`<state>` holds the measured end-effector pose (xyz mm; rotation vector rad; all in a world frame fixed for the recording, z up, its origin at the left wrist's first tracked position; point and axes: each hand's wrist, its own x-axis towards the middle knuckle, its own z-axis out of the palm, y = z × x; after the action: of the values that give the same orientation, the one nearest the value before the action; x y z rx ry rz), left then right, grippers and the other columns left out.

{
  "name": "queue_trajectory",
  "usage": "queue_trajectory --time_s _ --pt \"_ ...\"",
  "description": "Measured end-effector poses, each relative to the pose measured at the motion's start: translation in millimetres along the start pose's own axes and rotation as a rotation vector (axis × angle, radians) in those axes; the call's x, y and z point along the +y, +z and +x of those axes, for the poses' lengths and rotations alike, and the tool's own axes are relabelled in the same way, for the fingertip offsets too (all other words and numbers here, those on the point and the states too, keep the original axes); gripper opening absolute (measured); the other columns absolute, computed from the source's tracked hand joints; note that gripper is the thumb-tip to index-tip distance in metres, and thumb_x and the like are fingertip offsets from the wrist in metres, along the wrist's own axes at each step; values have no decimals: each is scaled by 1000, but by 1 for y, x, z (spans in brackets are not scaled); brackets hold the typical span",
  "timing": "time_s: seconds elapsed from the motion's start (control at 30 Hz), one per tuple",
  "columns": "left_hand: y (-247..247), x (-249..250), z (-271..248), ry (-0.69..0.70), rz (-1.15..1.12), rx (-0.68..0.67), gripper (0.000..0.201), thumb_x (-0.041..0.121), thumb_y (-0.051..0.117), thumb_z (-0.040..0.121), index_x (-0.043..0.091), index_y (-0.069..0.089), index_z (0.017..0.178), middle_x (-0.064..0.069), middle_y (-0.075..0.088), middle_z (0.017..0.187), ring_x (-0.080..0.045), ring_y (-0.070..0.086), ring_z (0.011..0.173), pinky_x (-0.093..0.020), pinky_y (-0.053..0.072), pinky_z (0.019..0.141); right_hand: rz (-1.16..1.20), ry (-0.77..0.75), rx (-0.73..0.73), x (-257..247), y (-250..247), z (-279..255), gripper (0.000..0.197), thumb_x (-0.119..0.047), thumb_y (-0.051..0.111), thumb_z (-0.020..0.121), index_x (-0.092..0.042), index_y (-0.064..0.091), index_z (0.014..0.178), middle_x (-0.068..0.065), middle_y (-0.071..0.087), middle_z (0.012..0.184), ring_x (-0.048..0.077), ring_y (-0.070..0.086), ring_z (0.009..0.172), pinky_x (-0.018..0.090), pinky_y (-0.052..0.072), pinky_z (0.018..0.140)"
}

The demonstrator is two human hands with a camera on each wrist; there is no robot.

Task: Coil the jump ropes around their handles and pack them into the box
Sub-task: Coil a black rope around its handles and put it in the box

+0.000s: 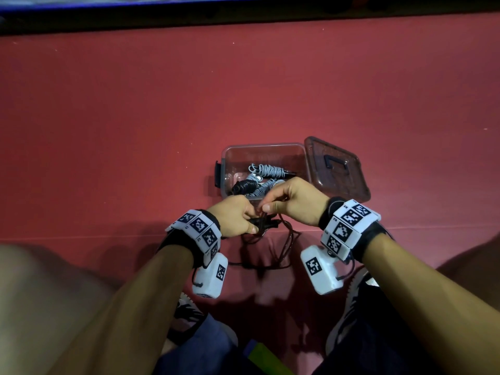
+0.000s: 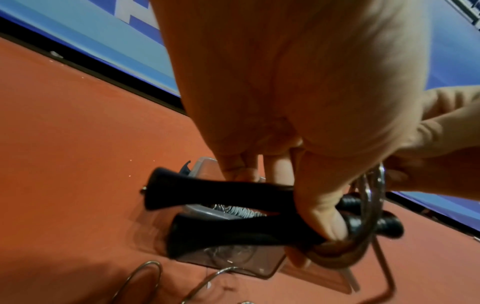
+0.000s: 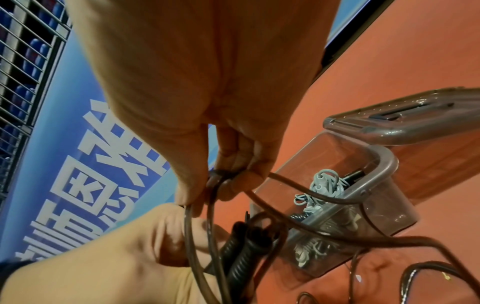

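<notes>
Left hand (image 1: 234,216) is gripping both black handles (image 2: 233,214) together just over the floor (image 1: 108,117); right hand (image 1: 295,200) is pinching the brown rope (image 3: 298,224), winding early turns. Beyond, the box (image 1: 263,150) is holding coiled ropes (image 1: 267,170). Next, I judge: keep wrapping the slack.

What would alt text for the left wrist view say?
A left hand grips two black jump rope handles side by side, brownish rope looped round their ends. Below sits a clear plastic box on a red floor.
</notes>
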<state>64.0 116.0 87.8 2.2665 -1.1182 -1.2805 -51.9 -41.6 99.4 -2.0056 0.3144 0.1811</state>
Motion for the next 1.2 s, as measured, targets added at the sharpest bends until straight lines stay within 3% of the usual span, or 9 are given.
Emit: queue_trajectory --time_s 0.13,0.23,0.33,0.43,0.53,0.77,0.9,1.03,1.2 --pt "3 0 -3 44 23 -26 2 10 74 86 9 74 84 -12 72 77 -15 54 69 -34 51 75 -29 -20 -41 -3 1 -1 10 -4 76 85 -9 79 92 3 76 87 3 66 75 18 53 81" --pt "2 0 -3 64 -58 -51 9 7 74 86 12 72 79 -17 74 84 -10 54 66 -32 51 76 50 2 49 1 2 0 9 -7 81 79 -15 78 81 -5 75 77 2 66 71 24 54 81" --pt "0 0 -3 77 -181 -66 7 3 73 87 4 75 94 -5 77 84 -9 57 70 -32 52 78 92 14 136 6 1 1 9 -13 84 77 -18 77 77 -5 75 75 7 68 73 29 56 83" --pt "-4 -3 -4 113 -282 -57 23 10 74 85 -9 66 96 -18 69 82 -16 49 76 -36 45 77 198 27 189 6 -2 -2 5 -10 81 80 -8 78 82 -8 73 68 0 65 64 17 52 68" --pt "-8 -4 -7 141 -405 -22 8 1 72 89 0 74 97 -22 75 99 -16 62 83 -33 52 86 286 40 232 9 -4 -2 6 -8 76 85 -3 76 89 -11 71 66 -5 60 59 9 45 61" --pt "-8 -5 -4 191 -602 23 21 -7 67 90 -3 73 109 -17 75 106 -15 71 92 -30 55 93 402 101 248 10 -8 0 15 -13 67 93 -3 77 98 6 75 85 2 64 66 14 47 64" --pt "-9 -5 -5 189 -672 36 24 -7 66 90 1 73 111 -20 75 109 -24 71 100 -39 52 102 412 143 258 11 -10 2 12 -22 71 91 -14 78 89 9 76 88 16 66 75 31 52 76" --pt "-12 1 -7 220 -747 70 28 -9 65 90 5 73 112 -16 76 107 -21 72 100 -31 53 97 461 159 213 5 -6 -4 18 -2 56 99 8 67 89 1 66 62 3 56 50 14 45 55" --pt "-14 4 -5 203 -764 202 21 3 66 94 2 73 114 -15 77 104 -30 73 101 -41 58 95 276 145 136 -1 2 -7 26 -3 50 102 2 65 82 -11 62 50 -5 51 45 6 40 53"
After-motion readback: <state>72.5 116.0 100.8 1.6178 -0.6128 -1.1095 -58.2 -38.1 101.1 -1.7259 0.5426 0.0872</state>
